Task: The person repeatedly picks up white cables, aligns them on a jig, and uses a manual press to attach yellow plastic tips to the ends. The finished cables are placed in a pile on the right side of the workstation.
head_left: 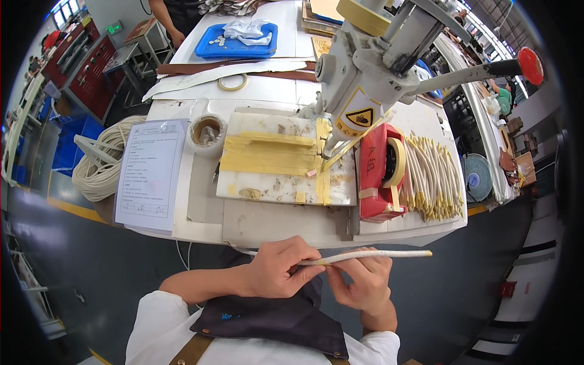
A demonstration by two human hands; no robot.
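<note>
Just in front of the bench's near edge, my left hand [281,267] and my right hand [363,281] meet on a white cord [389,253]. The fingers of both are closed around it. A yellow wrap shows on the cord between my fingertips, and its free end at the right has a yellow tip. To the left, the cord passes behind my left hand. Beyond my hands stands a grey hand-lever press [371,67] over a white board [267,188] patched with yellow tape. Right of the board is a red tape dispenser [378,182] holding a yellow tape roll.
Many cut cords [431,179] with yellow ends lie at the bench's right. A printed sheet [151,173], a clear tape roll [207,132] and a large cord coil [100,164] are at the left. A blue tray [210,45] sits farther back, near another person's arm [164,18]. The red-knobbed lever [480,74] sticks out rightward.
</note>
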